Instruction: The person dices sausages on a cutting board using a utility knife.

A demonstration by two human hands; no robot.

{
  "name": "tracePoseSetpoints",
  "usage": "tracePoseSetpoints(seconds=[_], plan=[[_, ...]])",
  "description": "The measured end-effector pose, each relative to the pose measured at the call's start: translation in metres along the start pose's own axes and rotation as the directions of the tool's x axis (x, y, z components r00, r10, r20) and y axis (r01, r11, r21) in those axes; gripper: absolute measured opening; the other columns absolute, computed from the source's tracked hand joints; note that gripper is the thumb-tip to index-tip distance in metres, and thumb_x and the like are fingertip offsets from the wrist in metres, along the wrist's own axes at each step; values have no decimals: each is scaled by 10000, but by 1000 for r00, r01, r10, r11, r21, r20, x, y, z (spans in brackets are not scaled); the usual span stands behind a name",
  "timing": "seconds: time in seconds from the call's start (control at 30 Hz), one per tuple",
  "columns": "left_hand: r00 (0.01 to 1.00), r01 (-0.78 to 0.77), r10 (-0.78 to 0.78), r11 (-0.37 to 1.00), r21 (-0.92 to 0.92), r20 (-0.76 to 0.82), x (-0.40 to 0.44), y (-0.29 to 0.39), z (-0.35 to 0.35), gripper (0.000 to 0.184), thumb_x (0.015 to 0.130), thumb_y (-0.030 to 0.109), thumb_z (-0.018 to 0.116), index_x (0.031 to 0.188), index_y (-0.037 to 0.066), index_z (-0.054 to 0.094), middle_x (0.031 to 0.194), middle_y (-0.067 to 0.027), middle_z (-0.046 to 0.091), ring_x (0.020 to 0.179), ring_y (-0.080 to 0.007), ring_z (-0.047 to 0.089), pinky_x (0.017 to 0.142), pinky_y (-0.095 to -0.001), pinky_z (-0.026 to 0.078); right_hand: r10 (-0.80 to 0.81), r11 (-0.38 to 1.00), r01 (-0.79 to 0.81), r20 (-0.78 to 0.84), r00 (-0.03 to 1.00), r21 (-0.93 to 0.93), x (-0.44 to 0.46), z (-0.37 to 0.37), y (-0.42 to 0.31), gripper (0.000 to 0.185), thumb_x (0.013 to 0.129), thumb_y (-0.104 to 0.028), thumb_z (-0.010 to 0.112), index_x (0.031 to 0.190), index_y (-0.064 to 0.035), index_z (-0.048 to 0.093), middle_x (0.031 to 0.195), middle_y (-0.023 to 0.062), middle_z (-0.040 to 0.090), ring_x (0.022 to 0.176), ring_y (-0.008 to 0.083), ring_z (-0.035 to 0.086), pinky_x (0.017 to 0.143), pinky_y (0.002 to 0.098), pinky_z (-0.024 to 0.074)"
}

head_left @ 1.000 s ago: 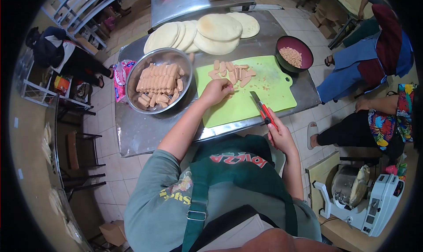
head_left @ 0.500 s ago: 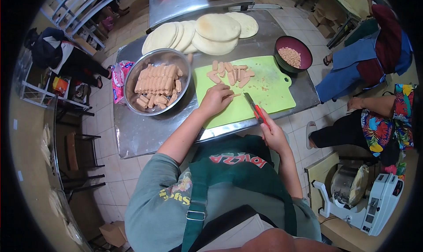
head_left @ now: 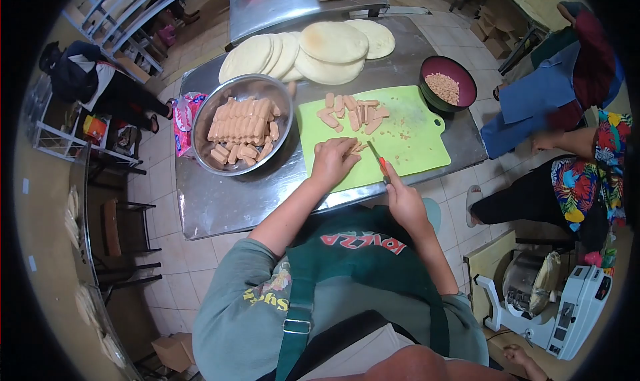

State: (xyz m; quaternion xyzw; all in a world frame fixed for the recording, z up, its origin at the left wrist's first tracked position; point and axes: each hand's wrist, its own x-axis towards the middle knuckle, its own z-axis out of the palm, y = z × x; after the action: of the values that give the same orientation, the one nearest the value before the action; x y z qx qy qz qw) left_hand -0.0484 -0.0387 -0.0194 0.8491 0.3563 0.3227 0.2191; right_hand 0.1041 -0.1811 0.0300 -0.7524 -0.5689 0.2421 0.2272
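I've the right hand [head_left: 405, 204] gripping a knife [head_left: 376, 154], the left hand [head_left: 333, 162] — seemingly — pinning sausage strips [head_left: 361, 147] on the board [head_left: 400, 171]. Diced bits [head_left: 442, 88] part-fill the dark bowl [head_left: 463, 74]; the steel bowl's [head_left: 287, 138] sausages [head_left: 243, 121] lie undiced

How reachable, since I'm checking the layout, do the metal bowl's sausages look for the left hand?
Probably yes: only the rim of the metal bowl separates the left hand from the uncovered sausages, though that hand holds strips on the green board.

Before us, board [head_left: 420, 148] lay on table [head_left: 227, 208], sausage pieces [head_left: 353, 119] on it; basin [head_left: 283, 104] left, sausages [head_left: 243, 121] inside; bowl [head_left: 450, 66] right, bits [head_left: 443, 88] inside; flatbreads [head_left: 333, 42] behind board.
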Motion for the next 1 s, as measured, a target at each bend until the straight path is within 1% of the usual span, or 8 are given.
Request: tracePoseSetpoints(seconds=[0.07,0.17,0.23,0.47,0.6,0.67,0.73,1.0], plan=[[999,-18,20,998,53,-42,-1,-2,-4,338,712,190,710,1009,42,645,905,-99,658,835,-277,610,745,-386,445,-32,999,30,37,999,40,-2,0,-5,480,899,-145,436,1373,-147,357,810,295,583,740,455,566,683,494,433],[999,31,-32,999,27,22,-1,-2,-10,339,710,184,707,1015,49,645,909,-94,663,831,-265,617,750,-388,443,-2,999,1,25,1000,45,-3,-1,-10,492,881,-125,435,1367,-145,358,749,267,585,726,431,575,689,503,435],[997,-71,71,997,13,5,-2,-8,-6,312,709,182,705,989,53,655,902,-92,663,814,-272,616,746,-388,444,-17,1000,18,-21,1000,23,-1,5,-1,492,881,-125,437,1367,-146,359,740,267,584,719,431,576,682,503,435],[999,-34,34,999,24,-9,-3,-9,-1,204,725,147,680,908,57,673,882,-87,655,792,-283,601,733,-389,450,-68,997,69,-20,997,30,-8,2,-3,483,878,-125,448,1356,-130,374,718,266,582,682,433,572,649,508,431],[986,-105,115,991,87,-124,0,3,-3,178,729,91,642,897,37,669,854,-108,645,781,-306,589,710,-391,459,-17,999,17,-3,1000,47,-13,-5,-5,477,873,-116,452,1345,-139,388,748,266,590,707,435,574,664,510,430],[970,-151,167,984,98,-174,3,0,0,180,726,81,635,897,34,668,845,-112,642,774,-313,586,704,-392,461,-90,991,88,14,996,101,-15,-5,4,480,869,-109,451,1344,-148,392,828,266,600,770,433,582,696,496,437],[993,-89,89,996,5,-79,6,-7,8,195,718,87,641,904,33,664,824,-128,636,763,-318,581,706,-396,458,-96,988,91,38,995,128,-18,-12,0,480,869,-110,450,1344,-150,393,875,258,603,806,427,582,717,485,443],[994,39,-43,999,-37,-100,13,-10,14,173,732,70,624,893,19,655,758,-158,620,742,-330,576,697,-403,457,-50,980,50,-1,999,194,-16,-17,7,472,873,-120,445,1342,-148,398,978,233,610,879,417,579,764,457,458]])
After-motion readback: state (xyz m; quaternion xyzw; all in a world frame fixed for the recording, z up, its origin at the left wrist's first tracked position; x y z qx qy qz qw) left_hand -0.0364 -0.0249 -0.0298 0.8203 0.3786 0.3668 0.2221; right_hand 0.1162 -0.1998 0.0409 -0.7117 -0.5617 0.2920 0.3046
